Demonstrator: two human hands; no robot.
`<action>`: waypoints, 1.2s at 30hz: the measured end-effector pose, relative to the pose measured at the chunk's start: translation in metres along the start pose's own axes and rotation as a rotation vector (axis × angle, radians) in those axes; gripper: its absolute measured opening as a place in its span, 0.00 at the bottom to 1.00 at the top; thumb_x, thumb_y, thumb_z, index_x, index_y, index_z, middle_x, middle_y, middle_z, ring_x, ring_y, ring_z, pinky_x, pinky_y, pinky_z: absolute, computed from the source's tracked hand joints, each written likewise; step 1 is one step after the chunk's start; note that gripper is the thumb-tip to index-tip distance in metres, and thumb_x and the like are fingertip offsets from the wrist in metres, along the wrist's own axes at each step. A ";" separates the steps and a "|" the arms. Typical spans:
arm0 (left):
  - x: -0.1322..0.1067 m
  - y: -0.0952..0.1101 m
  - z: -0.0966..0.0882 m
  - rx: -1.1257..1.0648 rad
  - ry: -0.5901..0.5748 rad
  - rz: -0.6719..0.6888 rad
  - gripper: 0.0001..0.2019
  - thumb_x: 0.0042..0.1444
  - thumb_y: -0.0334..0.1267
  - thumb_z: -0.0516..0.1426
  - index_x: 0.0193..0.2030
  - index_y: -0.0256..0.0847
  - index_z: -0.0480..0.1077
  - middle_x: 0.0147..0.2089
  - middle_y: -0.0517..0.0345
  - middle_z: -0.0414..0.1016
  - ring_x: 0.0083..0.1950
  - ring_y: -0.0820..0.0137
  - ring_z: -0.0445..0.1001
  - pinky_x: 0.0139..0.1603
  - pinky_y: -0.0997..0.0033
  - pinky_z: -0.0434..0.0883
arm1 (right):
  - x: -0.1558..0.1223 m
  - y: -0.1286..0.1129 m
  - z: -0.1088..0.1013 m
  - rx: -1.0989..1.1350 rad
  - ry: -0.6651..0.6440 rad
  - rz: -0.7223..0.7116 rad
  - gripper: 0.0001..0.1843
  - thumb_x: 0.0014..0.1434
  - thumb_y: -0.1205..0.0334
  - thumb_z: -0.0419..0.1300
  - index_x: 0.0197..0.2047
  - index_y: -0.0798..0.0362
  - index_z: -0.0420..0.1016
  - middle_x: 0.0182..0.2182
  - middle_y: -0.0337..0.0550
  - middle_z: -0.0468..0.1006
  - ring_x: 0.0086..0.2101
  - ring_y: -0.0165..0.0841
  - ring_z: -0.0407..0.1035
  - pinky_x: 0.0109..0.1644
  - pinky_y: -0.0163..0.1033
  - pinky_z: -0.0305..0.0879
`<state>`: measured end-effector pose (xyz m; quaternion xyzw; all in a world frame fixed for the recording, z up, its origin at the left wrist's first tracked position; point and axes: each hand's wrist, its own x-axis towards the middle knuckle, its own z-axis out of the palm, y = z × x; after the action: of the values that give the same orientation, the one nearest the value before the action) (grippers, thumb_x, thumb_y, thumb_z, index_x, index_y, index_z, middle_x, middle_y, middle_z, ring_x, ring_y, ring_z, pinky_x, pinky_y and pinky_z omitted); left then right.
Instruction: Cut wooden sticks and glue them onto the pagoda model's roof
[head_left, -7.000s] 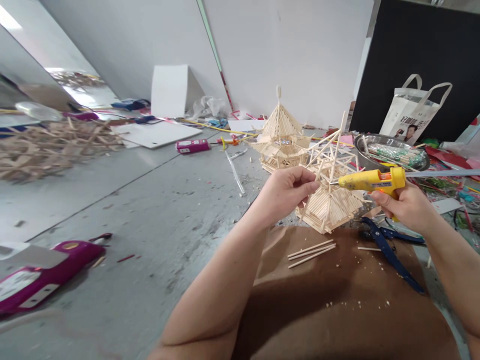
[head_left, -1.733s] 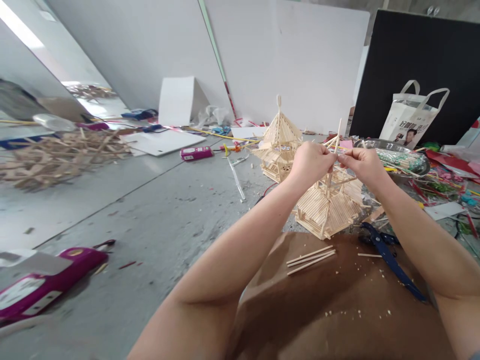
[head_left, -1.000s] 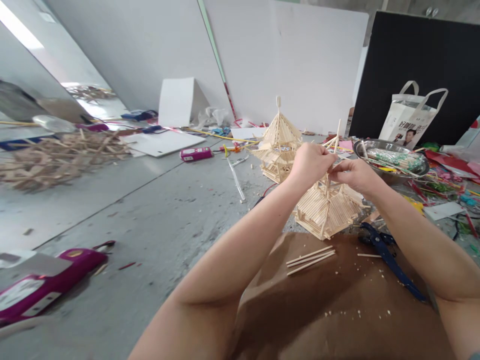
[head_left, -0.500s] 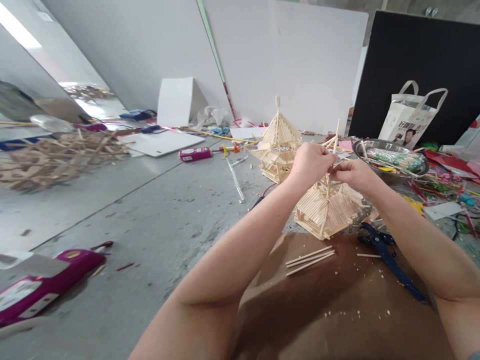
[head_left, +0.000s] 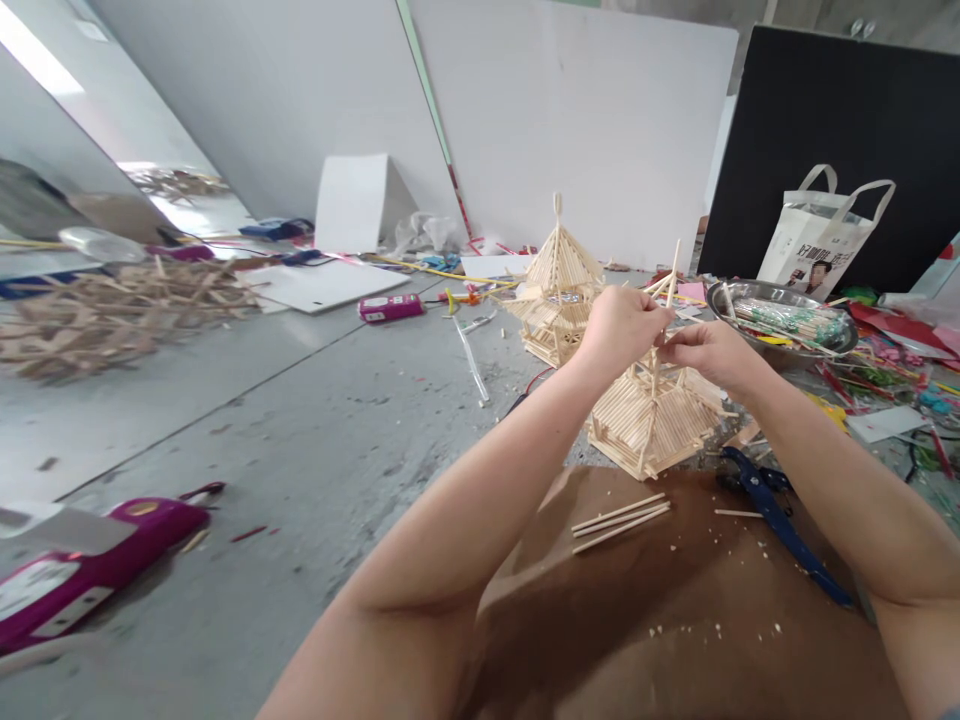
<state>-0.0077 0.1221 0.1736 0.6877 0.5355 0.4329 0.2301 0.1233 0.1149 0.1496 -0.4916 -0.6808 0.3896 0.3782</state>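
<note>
A half-built pavilion model of thin wooden sticks (head_left: 656, 420) stands at the far edge of a brown board (head_left: 675, 590). My left hand (head_left: 621, 325) and my right hand (head_left: 709, 350) meet above its roof, both pinched on the upright sticks of its upper frame (head_left: 671, 270). Three loose sticks (head_left: 621, 513) lie on the board just in front of the model. A finished stick pavilion (head_left: 556, 285) stands behind my left hand.
Blue-handled pliers (head_left: 780, 510) lie on the board's right. A metal bowl of sticks (head_left: 784, 315) and a white tote bag (head_left: 821, 240) sit at the right rear. A heap of wooden pieces (head_left: 112, 310) and magenta boxes (head_left: 82, 560) lie on the grey floor at left.
Seven seconds ago my right hand held a yellow glue gun at the model; now it pinches the frame sticks beside my left hand. Over the last second both hands barely move.
</note>
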 end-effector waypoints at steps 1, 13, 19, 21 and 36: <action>0.000 0.000 0.000 -0.001 -0.003 0.000 0.12 0.41 0.36 0.54 0.11 0.37 0.64 0.10 0.63 0.56 0.19 0.77 0.57 0.23 0.72 0.56 | 0.000 0.000 0.000 0.005 -0.006 0.001 0.06 0.41 0.60 0.61 0.22 0.54 0.76 0.18 0.36 0.69 0.25 0.27 0.61 0.36 0.38 0.58; 0.000 -0.001 0.000 -0.009 0.003 0.016 0.12 0.42 0.36 0.53 0.11 0.37 0.64 0.11 0.62 0.58 0.19 0.77 0.57 0.24 0.71 0.56 | -0.002 -0.001 0.000 -0.008 0.004 -0.005 0.09 0.40 0.57 0.61 0.19 0.56 0.74 0.18 0.36 0.68 0.24 0.27 0.60 0.35 0.38 0.57; 0.000 -0.002 0.000 -0.007 0.016 0.022 0.12 0.41 0.36 0.53 0.12 0.38 0.64 0.11 0.63 0.57 0.20 0.77 0.58 0.25 0.71 0.57 | -0.001 0.000 -0.001 -0.034 0.003 -0.020 0.10 0.41 0.57 0.61 0.20 0.56 0.74 0.18 0.37 0.69 0.24 0.27 0.60 0.34 0.38 0.56; 0.000 -0.002 0.000 -0.011 0.020 0.027 0.12 0.41 0.36 0.53 0.12 0.38 0.64 0.11 0.63 0.57 0.20 0.77 0.58 0.25 0.72 0.57 | -0.002 0.000 -0.001 -0.042 0.003 -0.018 0.10 0.41 0.57 0.61 0.20 0.56 0.73 0.18 0.37 0.69 0.24 0.27 0.60 0.34 0.37 0.56; -0.005 -0.007 -0.011 0.031 0.070 0.100 0.15 0.46 0.43 0.52 0.14 0.37 0.64 0.13 0.63 0.58 0.18 0.79 0.55 0.22 0.74 0.53 | -0.004 -0.004 -0.005 -0.125 0.035 -0.028 0.14 0.42 0.53 0.60 0.25 0.57 0.73 0.19 0.36 0.68 0.23 0.26 0.59 0.32 0.36 0.56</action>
<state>-0.0209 0.1181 0.1726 0.7016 0.5148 0.4594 0.1783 0.1274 0.1106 0.1551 -0.5113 -0.7039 0.3325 0.3641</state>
